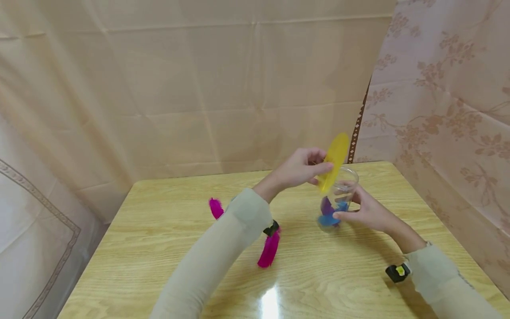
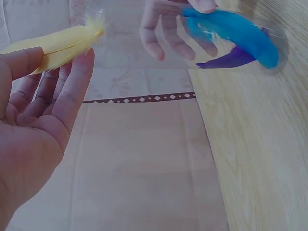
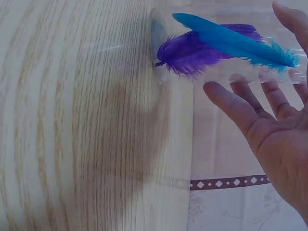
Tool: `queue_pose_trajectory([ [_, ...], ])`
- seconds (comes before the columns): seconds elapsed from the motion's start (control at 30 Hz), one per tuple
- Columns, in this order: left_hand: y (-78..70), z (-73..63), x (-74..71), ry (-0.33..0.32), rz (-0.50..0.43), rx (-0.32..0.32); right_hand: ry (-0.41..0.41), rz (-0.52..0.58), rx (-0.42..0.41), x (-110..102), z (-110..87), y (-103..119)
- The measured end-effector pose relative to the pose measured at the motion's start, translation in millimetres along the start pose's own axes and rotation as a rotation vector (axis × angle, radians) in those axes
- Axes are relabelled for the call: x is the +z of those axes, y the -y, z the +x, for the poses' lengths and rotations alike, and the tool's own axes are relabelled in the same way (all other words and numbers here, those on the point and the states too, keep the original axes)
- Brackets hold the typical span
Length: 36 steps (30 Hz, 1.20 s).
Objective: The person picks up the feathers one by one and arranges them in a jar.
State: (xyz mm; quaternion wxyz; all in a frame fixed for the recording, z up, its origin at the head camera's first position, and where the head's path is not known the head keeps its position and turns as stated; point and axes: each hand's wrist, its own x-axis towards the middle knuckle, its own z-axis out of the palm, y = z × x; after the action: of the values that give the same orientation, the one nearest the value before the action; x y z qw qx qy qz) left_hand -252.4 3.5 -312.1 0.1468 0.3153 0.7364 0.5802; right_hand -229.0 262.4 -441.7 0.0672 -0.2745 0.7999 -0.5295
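Between the thumb and fingers of my left hand (image 1: 299,169) a yellow feather (image 1: 337,154) is pinched, held close to the mouth of a clear plastic cup (image 1: 345,188). In the left wrist view the feather (image 2: 57,48) lies between thumb and fingertips. My right hand (image 1: 370,212) grips the cup from its right side, fingers behind and thumb in front. Inside it, seen through the wall in the right wrist view, a blue feather (image 3: 231,42) crosses over a purple feather (image 3: 185,54). The cup is tilted a little over the table.
Two magenta feathers show on the wooden table (image 1: 159,248): one (image 1: 215,207) beyond my left forearm, partly hidden by the sleeve, the other (image 1: 269,250) just right of it. A beige curtain (image 1: 191,88) hangs behind, a floral curtain (image 1: 450,110) on the right.
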Motion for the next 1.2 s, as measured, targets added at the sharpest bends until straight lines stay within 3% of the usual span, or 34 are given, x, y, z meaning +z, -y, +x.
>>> queue_pose_trajectory([
  [0.43, -12.5, 11.7, 8.6, -0.036, -0.038, 0.068, -0.016, -0.021, 0.049, 1, -2.6, -1],
  [0.83, -16.4, 19.1, 13.0, -0.105, -0.028, 0.171, -0.011, 0.007, 0.031, 1, -2.5, -2],
  [1.2, -13.1, 21.6, 17.8, -0.059, 0.072, 0.168, -0.005, -0.002, 0.037, -1, -2.7, -1],
])
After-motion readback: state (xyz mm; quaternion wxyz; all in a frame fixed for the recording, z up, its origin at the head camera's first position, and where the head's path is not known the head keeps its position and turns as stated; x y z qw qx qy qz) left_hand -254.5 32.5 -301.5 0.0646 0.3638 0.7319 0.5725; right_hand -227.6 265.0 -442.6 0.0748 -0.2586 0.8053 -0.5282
